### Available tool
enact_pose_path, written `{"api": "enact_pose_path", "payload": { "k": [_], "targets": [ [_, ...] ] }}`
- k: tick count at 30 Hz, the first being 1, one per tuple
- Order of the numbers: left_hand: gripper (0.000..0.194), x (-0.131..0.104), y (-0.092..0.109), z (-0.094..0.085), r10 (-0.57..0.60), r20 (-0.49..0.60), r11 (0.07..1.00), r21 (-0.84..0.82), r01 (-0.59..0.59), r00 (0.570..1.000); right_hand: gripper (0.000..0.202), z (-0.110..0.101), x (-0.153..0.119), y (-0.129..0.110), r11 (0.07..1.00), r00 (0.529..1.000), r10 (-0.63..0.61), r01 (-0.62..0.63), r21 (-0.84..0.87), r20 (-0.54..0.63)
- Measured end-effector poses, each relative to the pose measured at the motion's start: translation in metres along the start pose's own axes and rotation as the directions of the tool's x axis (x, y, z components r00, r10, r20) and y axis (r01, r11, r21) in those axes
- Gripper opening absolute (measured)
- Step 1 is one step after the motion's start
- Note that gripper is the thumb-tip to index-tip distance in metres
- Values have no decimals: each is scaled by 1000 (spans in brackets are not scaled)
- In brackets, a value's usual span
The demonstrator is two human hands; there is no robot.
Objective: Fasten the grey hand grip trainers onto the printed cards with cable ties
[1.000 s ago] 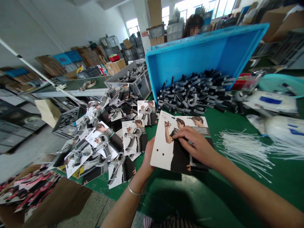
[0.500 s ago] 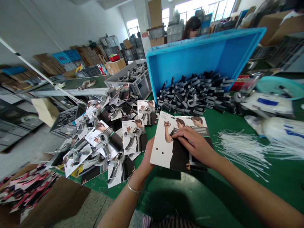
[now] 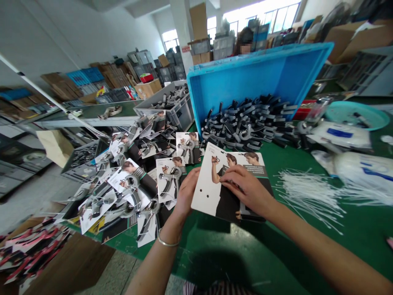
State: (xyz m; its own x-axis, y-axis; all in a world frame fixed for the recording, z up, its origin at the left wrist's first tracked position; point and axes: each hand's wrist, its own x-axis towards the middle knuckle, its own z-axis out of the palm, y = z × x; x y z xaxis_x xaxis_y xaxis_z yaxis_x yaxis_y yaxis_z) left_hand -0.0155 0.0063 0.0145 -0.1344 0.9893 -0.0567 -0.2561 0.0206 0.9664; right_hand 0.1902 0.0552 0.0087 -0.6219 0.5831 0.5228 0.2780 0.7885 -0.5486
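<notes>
A printed backing card (image 3: pixel 207 182), white and black with two punched holes and a picture of a person, is raised at a tilt over the table. My left hand (image 3: pixel 186 191) is at its left edge, closed on it, with fingertips partly hidden behind the card. My right hand (image 3: pixel 247 188) lies across the front, thumb and fingers pinched together at the card's middle. More printed cards (image 3: pixel 256 159) show behind and to the right, under my right hand. White cable ties (image 3: pixel 302 186) lie in a loose heap to the right.
A tilted blue crate (image 3: pixel 233 80) spills black-and-grey hand grips (image 3: pixel 245 123) onto the green table (image 3: pixel 208 250). Carded hand grips (image 3: pixel 132 188) pile up at left, before a grey crate (image 3: pixel 181 108). Plastic bags (image 3: pixel 362 168) and a turquoise basin (image 3: pixel 356 114) stand right. Another person (image 3: pixel 244 41) is behind.
My left hand has slid out and up along the card's left edge, so more of its fingers show. My right hand stays pinched on the card. The view has shifted slightly.
</notes>
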Motion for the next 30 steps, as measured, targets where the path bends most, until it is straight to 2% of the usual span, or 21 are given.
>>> {"api": "enact_pose_path", "payload": {
  "k": [2,4,6,9,12,13,14,16,18,20,22,25,28,30],
  "targets": [
    [49,-2,8,-4,-13,69,999,49,10,998,15,5,0,0,1000,1000,-10,10,-27,2],
    [55,-3,13,-6,-74,145,993,105,59,987,15,8,1,-1,999,1000,-17,17,-48,9],
    [64,-5,14,-7,-150,168,981,145,126,974,14,5,4,-3,999,1000,-11,10,-33,-24],
    [61,-4,5,-7,-261,165,964,105,246,951,10,-18,2,1,998,985,58,-57,13,-165],
    [58,-3,-9,-9,-321,192,947,51,317,927,12,-57,-31,24,971,941,222,-236,-25,-256],
    [57,-2,-14,-9,-326,200,945,47,323,924,16,-69,-52,35,939,910,310,-338,-60,-276],
    [55,-1,-19,-9,-331,211,943,56,327,920,22,-80,-76,46,875,855,427,-473,-104,-293],
    [52,4,-27,-7,-347,243,938,97,334,906,25,-92,-130,68,682,720,646,-694,-233,-253],
    [50,13,-32,0,-359,277,933,140,332,891,27,-90,-178,83,560,622,777,-754,-342,-100],
    [48,23,-34,9,-355,275,933,160,321,894,25,-77,-210,90,495,575,815,-756,-430,-72],
    [44,29,-36,15,-337,235,940,140,312,912,23,-63,-221,91,479,575,815,-741,-470,-76],
    [39,22,-35,15,-303,197,953,48,300,932,23,-57,-213,90,527,608,793,-717,-456,-39],
    [37,2,-31,4,-291,177,955,-12,298,940,23,-75,-197,90,568,619,785,-732,-377,-21],
    [35,-10,-27,-3,-275,118,959,-38,281,954,25,-94,-183,87,592,630,774,-758,-273,-68]
  ]
}}
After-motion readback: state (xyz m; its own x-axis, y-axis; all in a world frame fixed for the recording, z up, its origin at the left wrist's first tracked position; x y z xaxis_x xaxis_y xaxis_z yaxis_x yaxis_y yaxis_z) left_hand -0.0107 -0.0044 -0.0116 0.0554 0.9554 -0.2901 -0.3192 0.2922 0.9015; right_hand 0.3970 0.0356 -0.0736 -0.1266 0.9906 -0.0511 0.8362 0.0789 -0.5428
